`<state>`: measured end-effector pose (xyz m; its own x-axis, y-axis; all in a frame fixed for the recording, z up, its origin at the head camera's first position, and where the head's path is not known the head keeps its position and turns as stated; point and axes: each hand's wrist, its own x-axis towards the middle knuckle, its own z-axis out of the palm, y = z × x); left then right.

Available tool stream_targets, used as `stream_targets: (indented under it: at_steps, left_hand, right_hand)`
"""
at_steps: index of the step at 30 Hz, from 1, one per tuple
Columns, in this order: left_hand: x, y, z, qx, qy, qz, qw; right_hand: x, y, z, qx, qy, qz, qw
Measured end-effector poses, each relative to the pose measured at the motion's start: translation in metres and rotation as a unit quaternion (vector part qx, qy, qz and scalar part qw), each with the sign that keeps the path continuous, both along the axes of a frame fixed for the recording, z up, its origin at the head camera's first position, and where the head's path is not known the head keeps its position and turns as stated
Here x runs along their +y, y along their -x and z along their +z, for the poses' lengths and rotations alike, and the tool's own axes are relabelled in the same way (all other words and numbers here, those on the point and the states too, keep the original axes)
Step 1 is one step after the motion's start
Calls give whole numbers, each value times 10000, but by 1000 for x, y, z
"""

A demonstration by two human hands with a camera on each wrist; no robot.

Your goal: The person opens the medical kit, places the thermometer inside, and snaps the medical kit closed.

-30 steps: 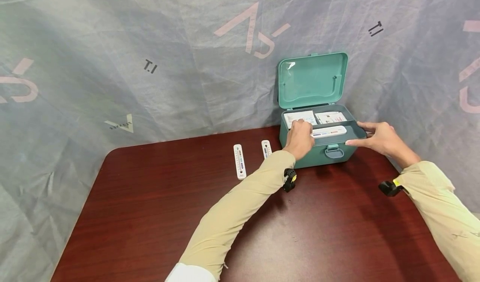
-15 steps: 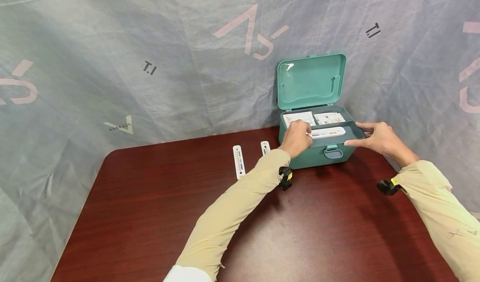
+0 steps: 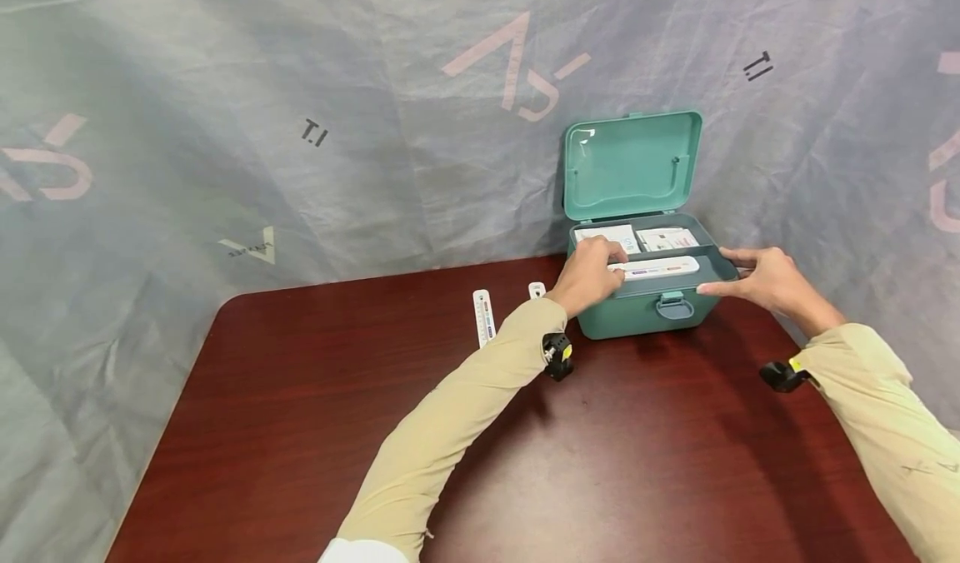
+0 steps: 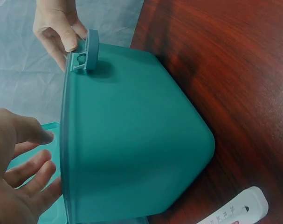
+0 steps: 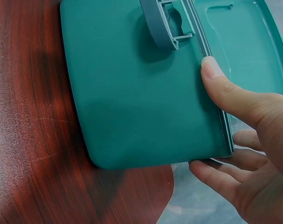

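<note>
A green storage box (image 3: 633, 317) stands at the table's back right, its lid (image 3: 633, 163) raised. Inside its front compartment lies a white thermometer strip (image 3: 663, 268) with coloured labels. My left hand (image 3: 588, 276) is over the box's left end, beside that thermometer's left tip. In the left wrist view the thumb and bent fingers (image 4: 36, 163) stand apart; nothing shows between them. My right hand (image 3: 768, 280) grips the box's right front corner, thumb on the front rim and fingers around the side. Two more thermometers (image 3: 483, 317) lie on the table, partly behind the left arm.
White packets (image 3: 667, 238) and a white carton (image 3: 609, 236) fill the box's rear compartments. A second table thermometer (image 3: 536, 290) lies close to the box's left side. Grey cloth (image 3: 337, 171) hangs behind the dark red table (image 3: 300, 396).
My left hand has drawn slightly left from the thermometer in the box, its thumb and fingers spreading apart. The right hand keeps its hold on the corner. The head view shifted a little.
</note>
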<state>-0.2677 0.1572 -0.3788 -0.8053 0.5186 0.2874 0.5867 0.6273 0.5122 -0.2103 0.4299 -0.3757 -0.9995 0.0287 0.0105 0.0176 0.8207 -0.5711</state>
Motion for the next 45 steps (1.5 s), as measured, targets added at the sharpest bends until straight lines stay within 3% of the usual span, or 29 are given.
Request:
stream_targets:
  at_steps: [5, 14, 24, 45]
  left_hand:
    - [-2, 2, 4, 55, -141, -9, 9999]
    - [-11, 4, 5, -110, -435, 271, 9986]
    - [-21, -2, 3, -367, -1342, 600, 9885]
    - [-37, -13, 4, -271, -1670, 1043, 9800]
  right_hand:
    - [5, 2, 3, 7, 67, 9, 10000]
    - [11, 8, 2, -192, 0, 5, 9998]
    - [16, 9, 2, -261, -34, 24, 9996]
    - [22, 9, 4, -431, -74, -26, 9990]
